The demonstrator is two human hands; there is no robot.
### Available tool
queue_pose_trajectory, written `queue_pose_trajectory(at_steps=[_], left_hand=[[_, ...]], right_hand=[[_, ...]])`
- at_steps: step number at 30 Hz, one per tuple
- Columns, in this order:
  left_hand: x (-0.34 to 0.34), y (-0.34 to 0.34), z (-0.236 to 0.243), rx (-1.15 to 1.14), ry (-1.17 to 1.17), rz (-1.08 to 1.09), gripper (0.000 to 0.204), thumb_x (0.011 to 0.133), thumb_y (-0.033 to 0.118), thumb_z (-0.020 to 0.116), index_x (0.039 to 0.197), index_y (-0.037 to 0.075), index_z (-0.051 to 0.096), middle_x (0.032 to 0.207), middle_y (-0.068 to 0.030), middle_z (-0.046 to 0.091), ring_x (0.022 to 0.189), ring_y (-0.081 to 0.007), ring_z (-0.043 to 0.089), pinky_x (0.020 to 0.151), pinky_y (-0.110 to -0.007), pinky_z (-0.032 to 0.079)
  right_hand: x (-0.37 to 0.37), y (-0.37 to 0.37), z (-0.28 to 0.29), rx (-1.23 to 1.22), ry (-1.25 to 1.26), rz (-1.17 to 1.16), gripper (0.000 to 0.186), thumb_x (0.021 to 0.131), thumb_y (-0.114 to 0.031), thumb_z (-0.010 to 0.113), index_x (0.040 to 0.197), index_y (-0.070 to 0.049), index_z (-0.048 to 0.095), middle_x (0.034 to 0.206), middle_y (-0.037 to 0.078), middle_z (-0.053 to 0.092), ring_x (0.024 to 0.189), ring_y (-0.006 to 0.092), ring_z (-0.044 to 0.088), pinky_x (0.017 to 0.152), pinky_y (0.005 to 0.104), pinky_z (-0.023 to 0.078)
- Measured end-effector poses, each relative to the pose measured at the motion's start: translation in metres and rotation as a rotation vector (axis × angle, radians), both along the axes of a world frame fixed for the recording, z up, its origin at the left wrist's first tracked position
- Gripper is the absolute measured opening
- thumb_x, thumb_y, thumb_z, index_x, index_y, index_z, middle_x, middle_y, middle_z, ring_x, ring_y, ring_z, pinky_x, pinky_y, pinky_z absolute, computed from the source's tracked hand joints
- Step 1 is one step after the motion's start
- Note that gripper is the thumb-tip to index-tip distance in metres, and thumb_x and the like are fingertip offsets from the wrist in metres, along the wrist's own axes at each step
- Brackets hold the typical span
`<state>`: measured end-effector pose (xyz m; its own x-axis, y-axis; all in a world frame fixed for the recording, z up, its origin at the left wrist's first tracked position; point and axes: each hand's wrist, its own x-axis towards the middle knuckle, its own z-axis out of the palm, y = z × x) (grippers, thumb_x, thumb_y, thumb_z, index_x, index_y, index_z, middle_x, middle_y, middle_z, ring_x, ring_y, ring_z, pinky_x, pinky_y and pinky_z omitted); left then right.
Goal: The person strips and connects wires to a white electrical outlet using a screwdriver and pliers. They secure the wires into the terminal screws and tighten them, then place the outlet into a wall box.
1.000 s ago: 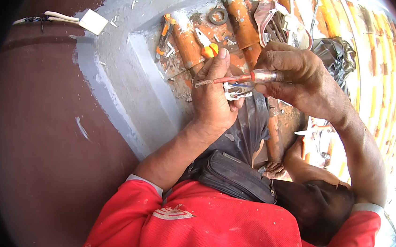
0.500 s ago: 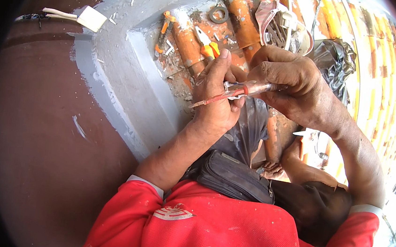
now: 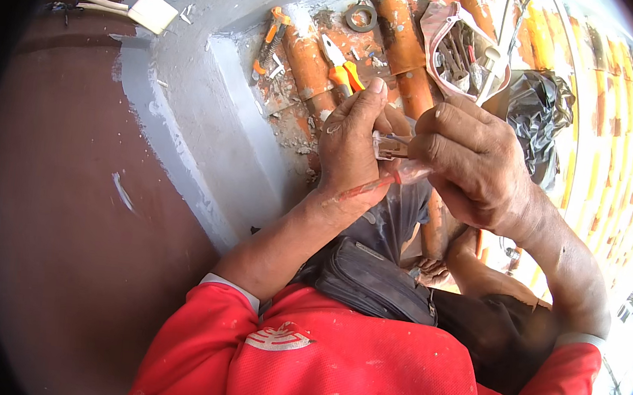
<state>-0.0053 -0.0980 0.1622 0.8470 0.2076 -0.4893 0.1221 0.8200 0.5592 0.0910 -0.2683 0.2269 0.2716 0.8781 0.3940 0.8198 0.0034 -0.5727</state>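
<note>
Close together, my two hands meet above my lap. My left hand point(image 3: 355, 144), thumb up and fingers curled, holds a small clear-and-white part with metal in it point(image 3: 390, 147), perhaps an electrical fitting. My right hand point(image 3: 477, 163) is closed on a screwdriver point(image 3: 366, 188) with a clear handle and red shaft; its shaft slants down past my left wrist. The thumb and forefinger of my right hand also reach the small part, but whether they grip it is hard to make out.
Pliers point(image 3: 341, 66) with orange-yellow handles, a utility knife point(image 3: 271, 41) and a tape roll point(image 3: 361, 18) lie on the orange roof tiles. An open pouch of tools point(image 3: 464, 56) and a black plastic bag point(image 3: 538, 115) are beyond my right hand. A white box with wires point(image 3: 152, 11) is on the brown wall.
My right hand's fingers have come to the small part. The screwdriver's shaft, earlier pointing across my left palm at the part, has swung lower toward my left wrist.
</note>
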Motion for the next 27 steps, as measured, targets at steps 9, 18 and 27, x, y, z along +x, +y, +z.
queue_pose_trajectory(at_steps=[9, 18, 27], left_hand=[[0.017, 0.002, -0.039, -0.132, -0.014, -0.032, 0.049, 0.112, 0.043, 0.063, 0.072, 0.015, 0.053, 0.073, -0.0068, 0.067, 0.057, -0.0148, 0.059, 0.052, -0.03, 0.044], [0.032, 0.004, -0.056, 0.074, -0.076, 0.131, 0.059, 0.115, 0.046, 0.055, 0.066, 0.013, 0.051, 0.066, -0.0081, 0.061, 0.046, -0.0146, 0.052, 0.042, -0.029, 0.039], [0.028, 0.009, -0.037, 0.207, -0.157, 0.12, 0.059, 0.116, 0.042, 0.057, 0.067, 0.009, 0.056, 0.063, -0.0106, 0.062, 0.041, -0.0139, 0.048, 0.039, -0.028, 0.037]], right_hand=[[0.006, -0.003, -0.016, -0.109, 0.19, -0.178, 0.026, 0.086, -0.006, 0.084, 0.11, -0.005, 0.074, 0.101, 0.012, 0.064, 0.093, 0.0364, 0.071, 0.076, 0.0448, 0.058], [0.012, -0.006, 0.065, -0.225, 0.072, -0.182, 0.027, 0.081, 0.003, 0.085, 0.106, -0.002, 0.073, 0.094, 0.011, 0.067, 0.086, 0.0281, 0.073, 0.073, 0.0395, 0.058], [0.009, 0.013, 0.092, -0.272, 0.072, -0.209, 0.021, 0.086, 0.011, 0.079, 0.102, 0.001, 0.071, 0.1, 0.012, 0.067, 0.089, 0.0253, 0.079, 0.073, 0.0346, 0.064]])
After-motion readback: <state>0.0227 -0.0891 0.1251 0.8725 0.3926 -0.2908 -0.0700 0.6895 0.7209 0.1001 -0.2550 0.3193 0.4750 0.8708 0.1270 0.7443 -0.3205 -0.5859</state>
